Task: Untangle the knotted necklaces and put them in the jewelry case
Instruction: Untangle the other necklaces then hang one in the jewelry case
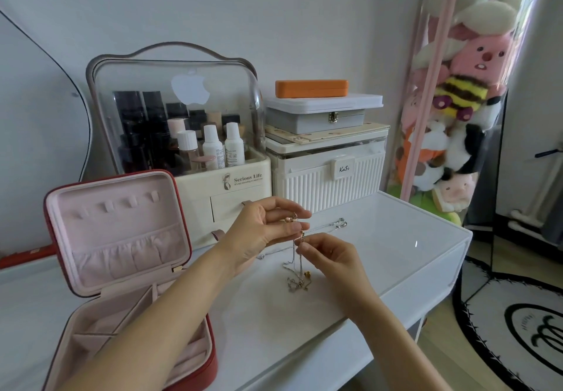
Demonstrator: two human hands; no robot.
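A tangle of thin gold and silver necklaces (pixel 297 279) hangs over the white tabletop (pixel 380 250), its lower end resting on the surface. My left hand (pixel 268 227) pinches the upper part of the chains, near a small pink bead. Just below it, my right hand (pixel 327 255) pinches the same strands. A silver chain (pixel 335 225) trails away toward the back right. The red jewelry case (pixel 122 256) stands open at the left, its pink lining and compartments showing; my left forearm crosses over its tray.
Behind the hands stand a cream cosmetics organiser (pixel 182 134) with bottles and a ribbed white box (pixel 329 171) stacked with a grey box and an orange case (pixel 310 88). Plush toys (pixel 451 116) hang at the right. The table's edge drops to a rug (pixel 518 329).
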